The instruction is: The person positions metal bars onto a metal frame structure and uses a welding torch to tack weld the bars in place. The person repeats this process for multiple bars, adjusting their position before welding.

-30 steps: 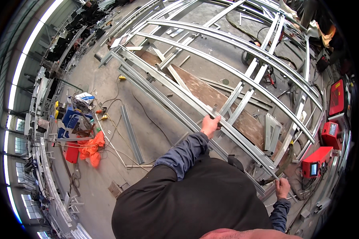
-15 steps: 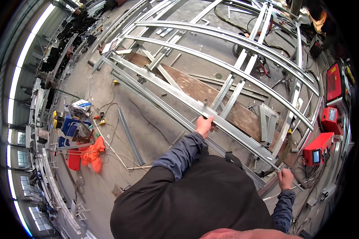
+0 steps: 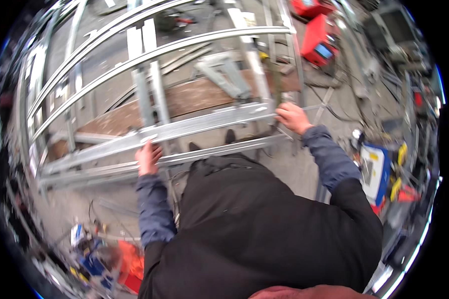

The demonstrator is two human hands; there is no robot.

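Observation:
A long silvery metal beam [image 3: 209, 122] runs across in front of me, at the near side of a welded-looking metal frame of long rails [image 3: 187, 44]. My left hand [image 3: 148, 157] is closed over the beam's near edge, left of the middle. At the beam's right end, my right hand [image 3: 293, 118] has its fingers curled round the tip. A second, lower metal rail [image 3: 224, 150] lies nearer my body, above my shoes. Under the frame is a brown, worn board [image 3: 184, 98]. The undersides of both hands' grips are hidden, and the picture is slightly blurred.
Red box-shaped machines with a screen [image 3: 320, 41] stand at the upper right, with cables on the floor. A blue-and-white case [image 3: 373, 172] is to my right. Orange cloth [image 3: 130, 264] and tools lie at the lower left. A triangular metal bracket [image 3: 223, 74] rests on the board.
My view has swung to the right, so the beam now lies more level across it. Both hands stay on the beam.

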